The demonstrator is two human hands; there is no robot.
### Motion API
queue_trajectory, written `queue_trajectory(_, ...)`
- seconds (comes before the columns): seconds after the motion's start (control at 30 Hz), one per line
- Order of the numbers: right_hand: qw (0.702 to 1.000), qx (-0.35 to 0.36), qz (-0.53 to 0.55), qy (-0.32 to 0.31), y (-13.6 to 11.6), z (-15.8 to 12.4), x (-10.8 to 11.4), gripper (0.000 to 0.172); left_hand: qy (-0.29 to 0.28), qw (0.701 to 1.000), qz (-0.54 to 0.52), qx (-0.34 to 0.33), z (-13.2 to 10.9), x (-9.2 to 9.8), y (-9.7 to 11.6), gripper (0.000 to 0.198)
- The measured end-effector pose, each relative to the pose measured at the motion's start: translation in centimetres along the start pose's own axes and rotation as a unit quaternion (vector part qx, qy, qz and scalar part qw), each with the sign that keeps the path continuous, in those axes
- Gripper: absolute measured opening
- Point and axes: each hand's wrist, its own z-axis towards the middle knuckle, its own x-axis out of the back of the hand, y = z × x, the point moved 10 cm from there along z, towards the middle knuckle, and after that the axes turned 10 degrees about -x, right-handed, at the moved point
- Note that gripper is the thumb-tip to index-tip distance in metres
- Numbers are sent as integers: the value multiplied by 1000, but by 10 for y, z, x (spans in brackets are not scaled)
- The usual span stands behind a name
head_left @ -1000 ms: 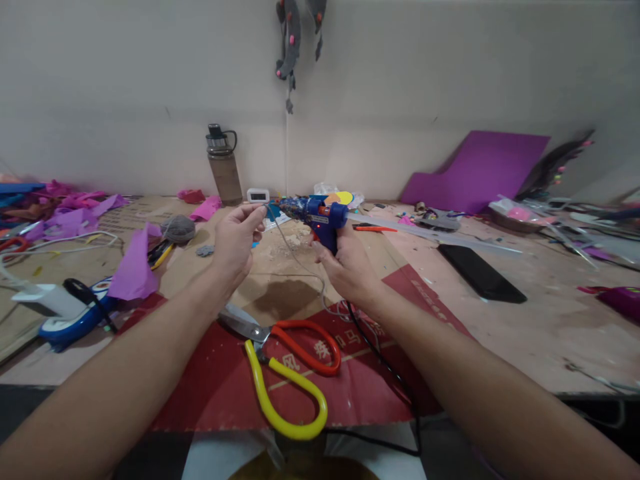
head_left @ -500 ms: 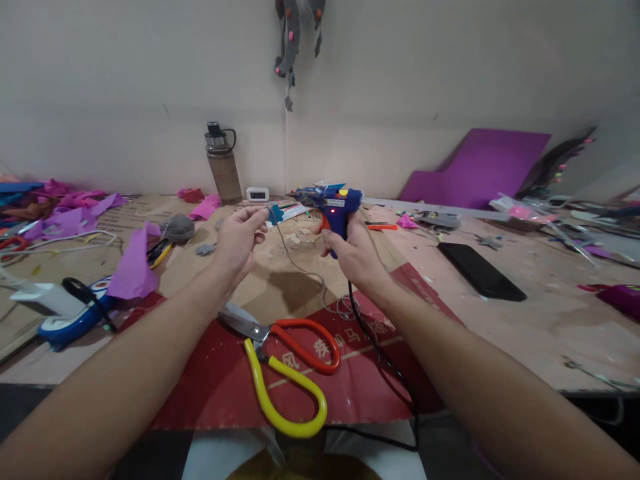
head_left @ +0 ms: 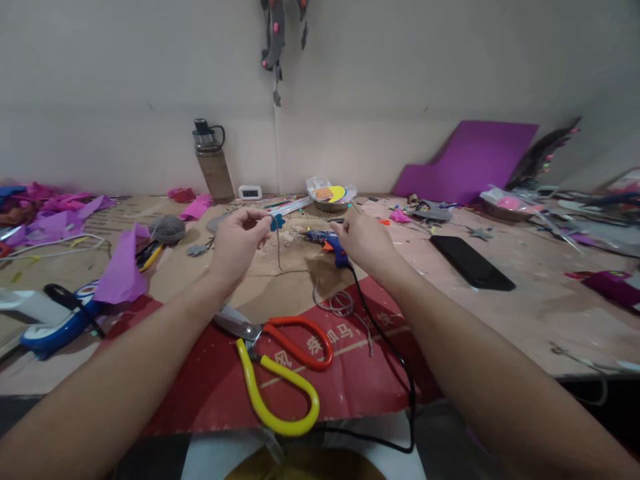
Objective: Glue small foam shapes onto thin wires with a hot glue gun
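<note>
My left hand (head_left: 235, 243) is raised over the table, pinching a small blue piece (head_left: 275, 221) on a thin wire that hangs down from it. My right hand (head_left: 367, 241) is low beside it, fingers curled on the handle of a blue glue gun (head_left: 326, 239). The gun lies on the cardboard, nozzle pointing left. Its black cord (head_left: 400, 373) runs back over the red mat (head_left: 360, 387) toward me. A small coil of wire (head_left: 342, 304) lies just below the gun.
Large scissors (head_left: 285, 373) with red and yellow handles lie on the mat near me. A black phone (head_left: 473, 262) lies right, a bottle (head_left: 213, 163) and purple foam sheet (head_left: 470, 160) stand by the wall. Purple paper scraps (head_left: 123, 267) and a grey yarn ball (head_left: 167, 228) lie left.
My right hand has lowered the glue gun from beside the blue piece down onto the table. My left hand still holds the piece up. The view has shifted slightly.
</note>
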Motion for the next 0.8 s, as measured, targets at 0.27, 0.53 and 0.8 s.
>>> queue_trajectory(0.27, 820, 120, 555, -73, -71, -47, -13, 30, -32, 981, 175, -83, -6, -5, 24, 6)
queue_trajectory(0.53, 784, 107, 606, -81, -72, -43, -20, 23, -29, 986, 138, -84, -9, -10, 24, 5)
queue_trajectory(0.8, 814, 114, 570, -2, -62, -45, 3, 4, -30, 999, -7, 8, -14, -19, 4, 8)
